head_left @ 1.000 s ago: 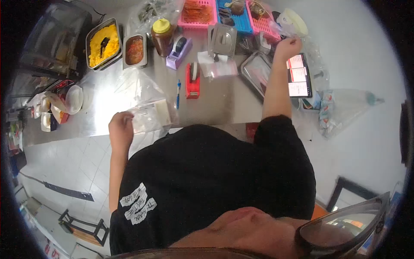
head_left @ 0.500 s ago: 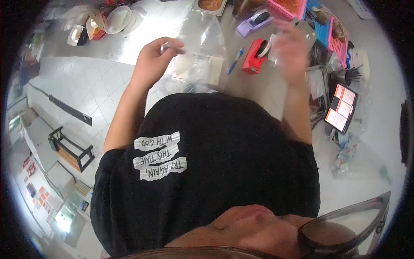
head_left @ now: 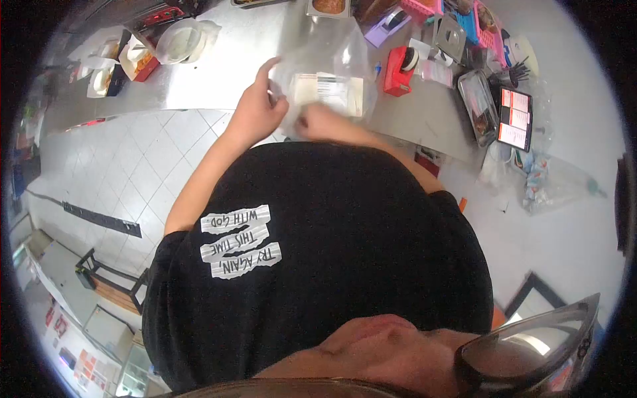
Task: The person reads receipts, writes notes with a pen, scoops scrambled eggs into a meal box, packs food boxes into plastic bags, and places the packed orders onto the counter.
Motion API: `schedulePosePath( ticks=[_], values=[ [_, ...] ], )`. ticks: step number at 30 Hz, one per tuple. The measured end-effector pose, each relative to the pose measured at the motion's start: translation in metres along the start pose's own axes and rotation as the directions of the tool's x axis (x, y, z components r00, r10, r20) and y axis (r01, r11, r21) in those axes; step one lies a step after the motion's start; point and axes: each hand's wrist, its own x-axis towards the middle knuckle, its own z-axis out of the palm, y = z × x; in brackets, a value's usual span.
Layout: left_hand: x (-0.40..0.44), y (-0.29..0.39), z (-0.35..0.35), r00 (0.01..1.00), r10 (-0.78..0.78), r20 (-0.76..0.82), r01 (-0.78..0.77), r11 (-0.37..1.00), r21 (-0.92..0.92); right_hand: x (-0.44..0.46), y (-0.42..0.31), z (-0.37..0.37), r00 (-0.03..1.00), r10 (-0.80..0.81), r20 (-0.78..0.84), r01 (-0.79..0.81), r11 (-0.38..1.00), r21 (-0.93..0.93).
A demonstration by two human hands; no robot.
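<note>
A clear plastic bag [head_left: 348, 50] lies on the metal counter in front of me, with a whitish packet or box and a printed white slip [head_left: 338, 89] showing through or on it. At the bag's left edge is my left hand [head_left: 260, 109], index finger stretched out and thumb apart; it looks open. My right hand [head_left: 325, 124] is by the bag's near edge, slightly blurred, with its fingers curled in. Whatever it pinches is too smeared to make out. Right of the bag stands a red tape dispenser [head_left: 397, 71].
A purple tape dispenser [head_left: 387, 28] stands behind the red one. A metal pan of orange food [head_left: 328, 6] is at the back. Food boxes [head_left: 138, 63] and a clear round bowl [head_left: 180, 42] sit at left. A clear-lidded tray [head_left: 478, 106] and a tablet [head_left: 515, 119] lie at right.
My right hand has come left from beside the tape dispensers to the bag's near edge. My left hand has shifted slightly right and down, its index finger now extended. The view has turned a little.
</note>
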Motion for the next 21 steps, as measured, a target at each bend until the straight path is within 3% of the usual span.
schedulePosePath(
  ticks=[2,3,5,6,9,12,13,15,18,21],
  values=[
    [-0.006,0.010,-0.003,0.990,0.099,0.097,-0.089,0.991,-0.102,0.003,0.027,0.024,0.986,0.025,0.167,0.024,0.958,-0.285],
    [-0.004,0.003,-0.001,0.977,0.188,0.097,-0.185,0.982,-0.047,0.003,0.043,0.035,0.967,0.057,0.247,0.052,0.908,-0.415],
    [0.003,-0.013,0.004,0.922,0.370,0.112,-0.378,0.924,0.061,-0.002,0.081,0.047,0.943,0.301,0.145,-0.260,0.934,-0.244],
    [0.002,-0.012,0.002,0.928,0.347,0.135,-0.358,0.931,0.075,-0.007,0.092,0.049,0.900,0.421,0.109,-0.406,0.903,-0.141],
    [0.000,-0.003,-0.010,0.929,0.321,0.185,-0.346,0.929,0.128,-0.042,0.047,0.007,0.907,0.421,-0.029,-0.412,0.869,-0.275],
    [0.002,-0.005,-0.022,0.899,0.401,0.177,-0.435,0.869,0.237,-0.085,0.006,-0.017,0.905,0.243,-0.349,-0.364,0.868,-0.338],
    [0.005,-0.007,-0.025,0.883,0.443,0.156,-0.469,0.829,0.303,-0.095,-0.001,-0.025,0.848,0.073,-0.525,-0.319,0.860,-0.397],
    [0.011,-0.002,-0.026,0.845,0.519,0.131,-0.526,0.761,0.380,-0.116,-0.002,-0.037,0.584,-0.297,-0.755,-0.272,0.805,-0.528],
    [0.021,0.011,-0.045,0.817,0.561,0.136,-0.568,0.741,0.357,-0.131,0.042,-0.052,0.523,0.107,-0.846,-0.171,0.985,0.019],
    [0.036,0.027,-0.060,0.729,0.671,0.135,-0.682,0.728,0.064,-0.138,0.082,-0.071,0.513,0.477,-0.713,-0.010,0.834,0.551]
  ],
)
